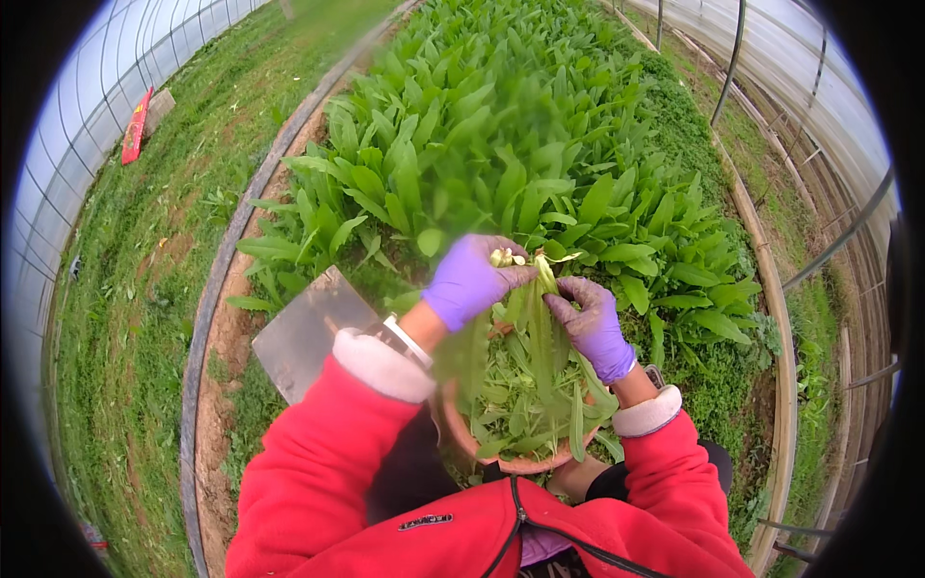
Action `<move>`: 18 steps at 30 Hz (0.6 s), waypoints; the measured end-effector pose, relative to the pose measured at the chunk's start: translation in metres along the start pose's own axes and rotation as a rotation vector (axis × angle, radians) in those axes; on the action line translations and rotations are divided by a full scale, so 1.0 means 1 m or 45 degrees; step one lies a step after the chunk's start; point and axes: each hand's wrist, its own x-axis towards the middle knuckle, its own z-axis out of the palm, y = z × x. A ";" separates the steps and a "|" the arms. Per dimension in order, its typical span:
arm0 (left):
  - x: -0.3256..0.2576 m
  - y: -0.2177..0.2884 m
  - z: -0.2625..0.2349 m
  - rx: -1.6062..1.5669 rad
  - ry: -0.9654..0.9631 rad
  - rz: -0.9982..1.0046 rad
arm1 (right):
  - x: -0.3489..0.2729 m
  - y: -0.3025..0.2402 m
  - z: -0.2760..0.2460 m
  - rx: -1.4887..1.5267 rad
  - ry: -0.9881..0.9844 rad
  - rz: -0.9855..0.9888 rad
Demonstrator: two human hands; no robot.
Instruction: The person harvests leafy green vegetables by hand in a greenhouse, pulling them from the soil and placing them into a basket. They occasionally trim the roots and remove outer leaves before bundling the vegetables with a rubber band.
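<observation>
Grassy aisle, curved edging, hands holding greens

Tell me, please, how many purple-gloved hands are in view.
2: the left hand, holding pale stems; and the right hand, to its right and slightly lower in the picture, gripping a stalk.

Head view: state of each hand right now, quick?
Left hand: closed, holding leafy greens, pale stem ends up.
Right hand: closed, fingertips pinching a leafy stalk near its pale end.

Sleeves look like matt fleece, gloves smooth rubber, the basin plastic.
</observation>
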 end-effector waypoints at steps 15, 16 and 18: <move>-0.005 0.011 -0.015 0.693 0.169 0.088 | -0.003 -0.006 -0.013 -0.445 -0.088 -0.496; -0.002 0.009 -0.018 0.953 0.322 0.142 | -0.003 -0.008 -0.014 -0.533 -0.060 -0.502; -0.003 0.005 -0.020 0.891 0.419 0.272 | -0.006 -0.013 -0.012 -0.593 0.097 -0.405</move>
